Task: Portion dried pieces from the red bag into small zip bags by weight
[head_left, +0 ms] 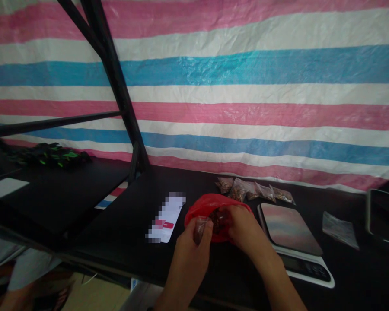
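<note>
Left of a white, metal-topped digital scale (293,229), a person's left hand (194,246) pinches a small clear plastic bag (200,230) between thumb and fingers while the right hand (242,224), its finger spread impossible to tell, reaches among dark brown pieces (215,221) in a crumpled red plastic bag (202,204); gathering appears under way, the next move likely calling for the small bag's mouth held open

Left hand (194,243), right hand (241,223) and both forearms (274,268) are bare.

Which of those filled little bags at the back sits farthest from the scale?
The leftmost filled bag, just behind the red bag; the others in the row lie further right, nearer the scale.
</note>
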Demonstrator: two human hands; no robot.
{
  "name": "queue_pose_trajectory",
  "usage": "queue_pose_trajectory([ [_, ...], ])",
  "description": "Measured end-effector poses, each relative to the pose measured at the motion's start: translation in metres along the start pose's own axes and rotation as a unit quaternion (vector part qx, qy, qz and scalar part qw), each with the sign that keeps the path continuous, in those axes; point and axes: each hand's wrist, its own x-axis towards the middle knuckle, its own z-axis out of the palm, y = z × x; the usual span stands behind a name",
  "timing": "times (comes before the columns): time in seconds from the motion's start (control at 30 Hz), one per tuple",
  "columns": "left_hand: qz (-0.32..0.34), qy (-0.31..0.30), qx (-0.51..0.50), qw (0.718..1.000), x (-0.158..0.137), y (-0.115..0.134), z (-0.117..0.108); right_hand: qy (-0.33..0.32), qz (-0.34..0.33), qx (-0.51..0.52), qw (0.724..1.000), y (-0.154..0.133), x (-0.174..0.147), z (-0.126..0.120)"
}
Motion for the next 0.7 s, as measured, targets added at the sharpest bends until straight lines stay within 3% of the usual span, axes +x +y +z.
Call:
queue_pose_trajectory([
  [0.1,0.009,0.01,-0.084,0.996,0.01,-0.008,-0.001,-0.003,0.025,-0.034,0.999,-0.004,0.005,0.002],
  [0.2,-0.024,0.003,-0.188,0.982,0.018,-0.011,0.0,-0.005,0.011,-0.025,1.0,-0.009,0.008,0.005],
  [0.4,-0.1,0.043,-0.387,0.916,0.024,-0.001,0.003,-0.028,-0.013,0.067,0.997,-0.006,0.003,0.006],
  [0.53,-0.119,0.053,-0.431,0.893,0.025,0.004,0.002,-0.045,-0.024,0.093,0.994,-0.004,0.0,0.004],
  [0.7,-0.078,0.043,-0.432,0.897,0.026,0.004,0.0,-0.079,-0.048,0.129,0.987,-0.002,-0.004,0.003],
])
